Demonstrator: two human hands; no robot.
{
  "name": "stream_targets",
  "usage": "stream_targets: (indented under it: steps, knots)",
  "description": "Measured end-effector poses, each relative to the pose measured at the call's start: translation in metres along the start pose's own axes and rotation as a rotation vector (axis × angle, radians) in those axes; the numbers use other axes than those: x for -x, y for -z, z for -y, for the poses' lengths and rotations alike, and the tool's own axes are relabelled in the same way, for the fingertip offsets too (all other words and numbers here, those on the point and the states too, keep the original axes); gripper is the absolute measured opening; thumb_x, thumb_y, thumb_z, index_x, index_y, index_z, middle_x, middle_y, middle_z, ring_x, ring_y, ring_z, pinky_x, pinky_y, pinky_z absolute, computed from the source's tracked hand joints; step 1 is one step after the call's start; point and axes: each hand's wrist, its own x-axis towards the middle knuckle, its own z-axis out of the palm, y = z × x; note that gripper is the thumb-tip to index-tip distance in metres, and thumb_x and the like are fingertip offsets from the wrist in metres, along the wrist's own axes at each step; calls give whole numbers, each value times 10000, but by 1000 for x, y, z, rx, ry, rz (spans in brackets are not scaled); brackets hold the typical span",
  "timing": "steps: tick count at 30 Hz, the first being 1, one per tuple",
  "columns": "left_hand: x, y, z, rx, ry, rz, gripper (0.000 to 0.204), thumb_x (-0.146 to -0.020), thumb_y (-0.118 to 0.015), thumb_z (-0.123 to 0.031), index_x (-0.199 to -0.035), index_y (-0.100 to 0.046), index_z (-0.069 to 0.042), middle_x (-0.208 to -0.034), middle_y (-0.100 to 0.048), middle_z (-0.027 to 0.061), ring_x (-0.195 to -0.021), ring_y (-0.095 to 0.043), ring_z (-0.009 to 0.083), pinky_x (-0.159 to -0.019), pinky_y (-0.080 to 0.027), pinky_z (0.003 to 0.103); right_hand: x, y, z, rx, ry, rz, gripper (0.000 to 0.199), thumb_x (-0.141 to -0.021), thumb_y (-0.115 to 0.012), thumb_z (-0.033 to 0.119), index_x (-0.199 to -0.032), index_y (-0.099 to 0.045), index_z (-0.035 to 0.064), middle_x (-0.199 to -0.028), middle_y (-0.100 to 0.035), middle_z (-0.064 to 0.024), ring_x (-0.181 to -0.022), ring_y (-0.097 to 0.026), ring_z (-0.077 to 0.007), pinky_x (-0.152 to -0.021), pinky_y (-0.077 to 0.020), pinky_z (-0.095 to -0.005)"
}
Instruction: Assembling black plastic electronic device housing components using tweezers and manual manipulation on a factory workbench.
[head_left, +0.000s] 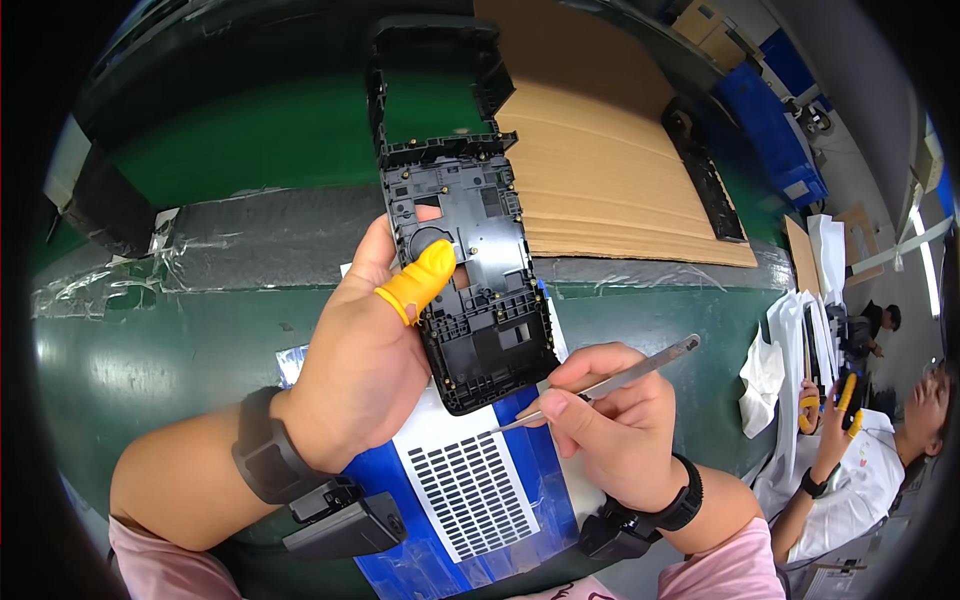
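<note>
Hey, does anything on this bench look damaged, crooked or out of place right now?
Nothing stands out. The left hand holds the black frame upright, the right hand holds tweezers over the sticker sheet. The cardboard lies flat.

One black plastic frame [470,290], one pair of metal tweezers [600,385], one sheet of small dark pads [470,490], one orange finger cot [420,282], two wrist straps, one cardboard sheet [610,150] at far right.

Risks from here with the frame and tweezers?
1. The left hand holds the black frame in the air by one edge, so it might slip or twist.
2. The tweezers in the right hand point toward the frame's lower corner and may scratch it.
</note>
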Motion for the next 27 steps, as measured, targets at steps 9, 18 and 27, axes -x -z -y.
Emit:
stream_targets:
  steps: [9,18,27]
  knots:
    - [12,-8,-3,32,57,114,341,-896,-413,-209,-1223,-331,-161,-1172,-445,79,-1070,-456,228,-884,-400,419,8,15,29,-163,266,-106,198,-775,-557,1,-938,-445,-13,-721,-598,-179,-454,-454,-92,-422,-383,-197]
    - [21,-17,10,124,261,134,369,-903,-392,-152,-1256,-286,-175,-1263,-378,79,-1167,-392,261,-939,-359,452,6,20,26,-133,228,-60,243,-778,-559,-43,-994,-448,-23,-799,-614,-160,-581,-537,-78,-511,-441,-196]
    - [22,-15,12,106,276,131,376,-898,-409,-141,-1256,-300,-169,-1262,-381,96,-1146,-417,265,-915,-389,446,1,19,14,-141,275,8,236,-784,-536,-79,-1006,-458,-58,-850,-603,-140,-770,-593,-141,-690,-480,-228]
